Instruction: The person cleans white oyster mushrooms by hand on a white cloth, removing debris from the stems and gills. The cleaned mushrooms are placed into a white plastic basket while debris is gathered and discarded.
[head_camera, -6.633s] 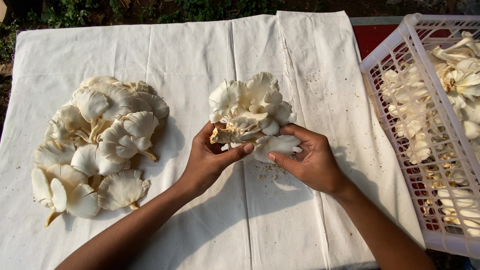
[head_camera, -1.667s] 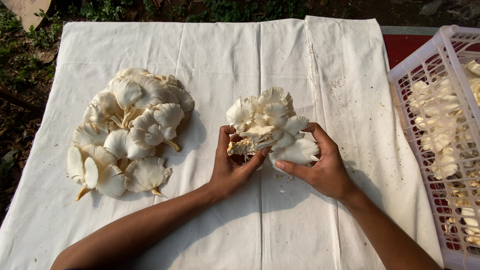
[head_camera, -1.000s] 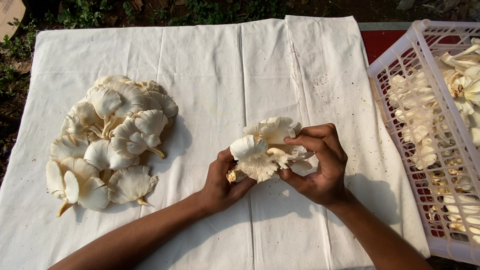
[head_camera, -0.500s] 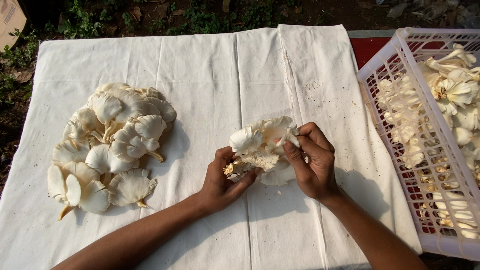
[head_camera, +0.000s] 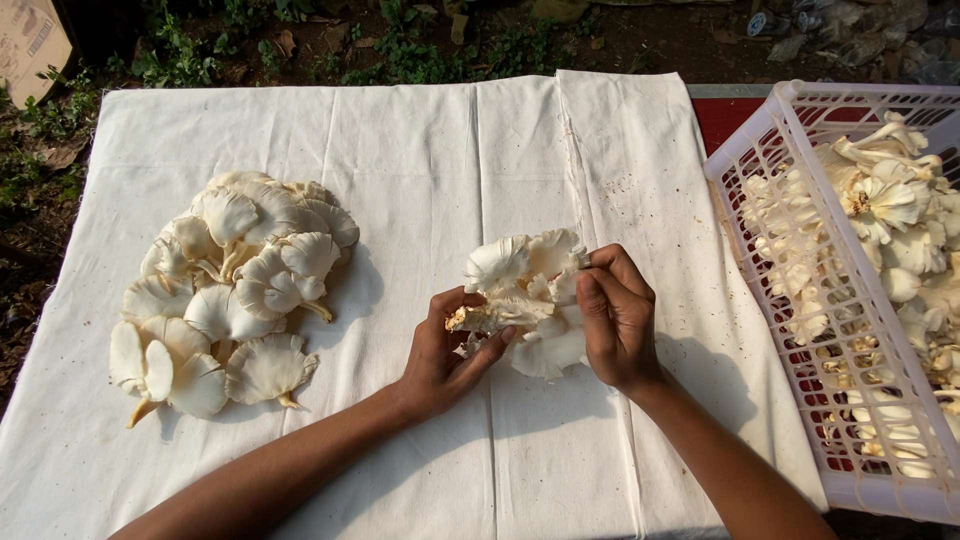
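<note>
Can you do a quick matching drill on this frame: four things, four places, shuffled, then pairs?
Things:
1. mushroom cluster
2. loose mushroom pile
3. white plastic crate
4. white cloth

Places:
A. far right edge, holding mushrooms
B. spread under everything
C. held between left hand and right hand
D. left side of the cloth

Pairs: 1-C, 2-D, 3-A, 4-B

A white cloth (head_camera: 420, 140) covers the counter. On its left part lies a pile of separated oyster mushrooms (head_camera: 225, 290). Beside its right edge stands a white plastic crate (head_camera: 790, 260) with more mushrooms (head_camera: 890, 210).
</note>
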